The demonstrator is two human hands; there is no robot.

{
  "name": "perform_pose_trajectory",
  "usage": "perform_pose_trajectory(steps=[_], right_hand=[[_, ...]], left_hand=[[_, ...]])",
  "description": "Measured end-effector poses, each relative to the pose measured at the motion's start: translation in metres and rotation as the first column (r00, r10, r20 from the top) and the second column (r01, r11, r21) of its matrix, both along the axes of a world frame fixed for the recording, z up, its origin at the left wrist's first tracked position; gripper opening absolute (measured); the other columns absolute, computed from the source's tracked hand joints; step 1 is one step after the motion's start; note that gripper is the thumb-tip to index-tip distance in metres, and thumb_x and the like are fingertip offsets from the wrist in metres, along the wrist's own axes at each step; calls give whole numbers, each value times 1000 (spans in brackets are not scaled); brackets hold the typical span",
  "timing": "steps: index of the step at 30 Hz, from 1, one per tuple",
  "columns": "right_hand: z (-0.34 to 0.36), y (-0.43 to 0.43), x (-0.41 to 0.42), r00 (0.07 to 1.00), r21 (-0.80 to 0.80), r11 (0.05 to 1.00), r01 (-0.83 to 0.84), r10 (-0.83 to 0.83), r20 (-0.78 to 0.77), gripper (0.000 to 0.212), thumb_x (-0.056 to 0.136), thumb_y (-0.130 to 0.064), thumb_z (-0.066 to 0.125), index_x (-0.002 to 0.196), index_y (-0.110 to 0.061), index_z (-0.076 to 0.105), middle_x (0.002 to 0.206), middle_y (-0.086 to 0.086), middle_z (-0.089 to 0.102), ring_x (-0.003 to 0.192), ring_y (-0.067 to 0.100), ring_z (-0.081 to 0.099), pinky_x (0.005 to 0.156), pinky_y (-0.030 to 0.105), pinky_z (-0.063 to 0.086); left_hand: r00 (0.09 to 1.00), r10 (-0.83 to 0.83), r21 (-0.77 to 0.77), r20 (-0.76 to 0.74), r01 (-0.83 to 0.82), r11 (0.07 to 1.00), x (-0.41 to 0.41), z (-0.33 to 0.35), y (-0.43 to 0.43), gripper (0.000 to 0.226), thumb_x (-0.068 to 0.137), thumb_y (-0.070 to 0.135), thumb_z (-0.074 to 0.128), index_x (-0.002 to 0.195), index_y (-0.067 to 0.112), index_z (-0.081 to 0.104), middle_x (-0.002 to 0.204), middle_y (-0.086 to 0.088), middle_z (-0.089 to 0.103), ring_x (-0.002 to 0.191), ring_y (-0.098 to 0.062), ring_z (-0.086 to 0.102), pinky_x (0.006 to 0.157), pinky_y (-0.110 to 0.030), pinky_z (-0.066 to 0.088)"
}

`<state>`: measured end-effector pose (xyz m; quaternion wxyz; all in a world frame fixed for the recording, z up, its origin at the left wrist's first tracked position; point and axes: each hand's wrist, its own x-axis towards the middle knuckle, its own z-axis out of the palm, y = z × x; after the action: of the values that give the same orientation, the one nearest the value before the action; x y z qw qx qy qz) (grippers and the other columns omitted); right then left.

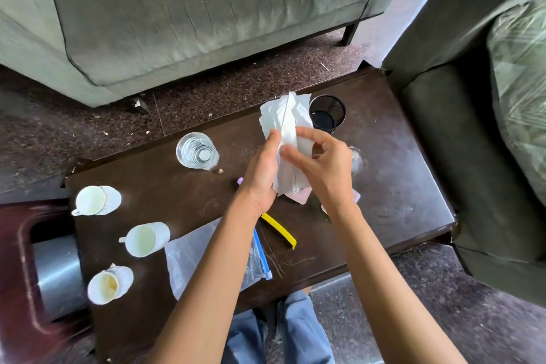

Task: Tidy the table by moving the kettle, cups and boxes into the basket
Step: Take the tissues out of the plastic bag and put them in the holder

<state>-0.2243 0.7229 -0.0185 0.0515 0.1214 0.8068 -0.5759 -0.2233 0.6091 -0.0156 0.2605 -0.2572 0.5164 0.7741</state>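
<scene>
Both hands hold a crumpled white paper towel (285,127) above the middle of the dark wooden table (390,174). My left hand (263,174) grips its lower left side and my right hand (325,162) pinches its right side. Three white cups stand along the table's left end: one on a saucer (90,200), a mug (144,239), and a stained one on a saucer (106,285). A clear glass jar (196,151) with water stands behind them. No kettle, box or basket is clearly visible.
A black mesh pen cup (327,112) stands at the far edge. A zip bag (192,257), a yellow strip (279,229) and pink items (301,196) lie under my arms. A metal cylinder (59,275) lies on a red stool at left. Green sofas surround the table.
</scene>
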Motion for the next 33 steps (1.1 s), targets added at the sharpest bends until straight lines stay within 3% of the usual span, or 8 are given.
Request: perform_pose_trajectory(steps=[3,6,10,20,25,27,30,33], right_hand=[[-3,10,-9,998,-75,996,57,-53,42,10,83,-19,61,84,-20,71,74,14,67,63,26,59,56,43,52],[-3,26,-21,962,-297,935,196,-124,244,18,85,-9,53,68,-12,58,63,7,54,60,20,50,55,31,41],[-4,46,-36,886,-463,848,257,-15,464,21,92,-8,50,72,-11,54,54,-5,56,45,9,52,47,18,40],[-25,71,-50,868,-582,777,240,97,487,21,91,-14,55,72,-9,64,65,4,62,62,21,55,63,34,44],[-36,82,-57,827,-545,810,216,145,543,55,81,-59,59,112,-14,69,112,7,71,104,27,68,90,44,52],[-37,86,-59,853,-543,822,172,151,499,65,73,-65,66,109,-12,70,111,8,72,103,26,68,89,43,54],[-36,88,-58,900,-538,836,107,149,410,44,72,-31,80,104,-5,66,101,11,73,89,27,71,78,42,56],[-43,92,-62,909,-484,862,150,73,411,52,68,-8,84,114,-8,58,106,13,72,92,31,71,75,45,58]], left_hand=[[999,44,-19,15,-44,999,-9,0,4,43,99,49,33,117,24,63,112,-4,70,104,-19,65,93,-40,51],[993,110,-8,37,-110,994,-17,-2,2,37,99,46,38,111,22,64,107,-2,72,98,-17,68,82,-35,55],[980,180,9,81,-181,983,-24,-9,-8,38,95,44,47,119,18,62,118,-5,69,110,-22,64,95,-42,51],[993,118,-48,21,-117,992,-31,-14,-7,42,90,57,43,109,26,63,112,0,71,106,-17,66,89,-37,54],[988,100,-56,-115,-107,993,-33,-20,1,43,64,21,76,105,15,65,100,-3,74,98,-20,70,76,-34,58],[983,114,-70,-141,-125,990,-36,-21,5,37,66,13,74,101,14,65,95,-2,75,93,-19,71,71,-31,57],[981,122,-104,-153,-139,985,-41,-22,8,28,74,7,72,100,15,66,93,-1,76,92,-18,71,74,-32,58],[981,107,-161,-162,-133,978,-46,-26,9,22,80,4,71,96,18,67,89,4,76,89,-13,71,75,-29,58]])
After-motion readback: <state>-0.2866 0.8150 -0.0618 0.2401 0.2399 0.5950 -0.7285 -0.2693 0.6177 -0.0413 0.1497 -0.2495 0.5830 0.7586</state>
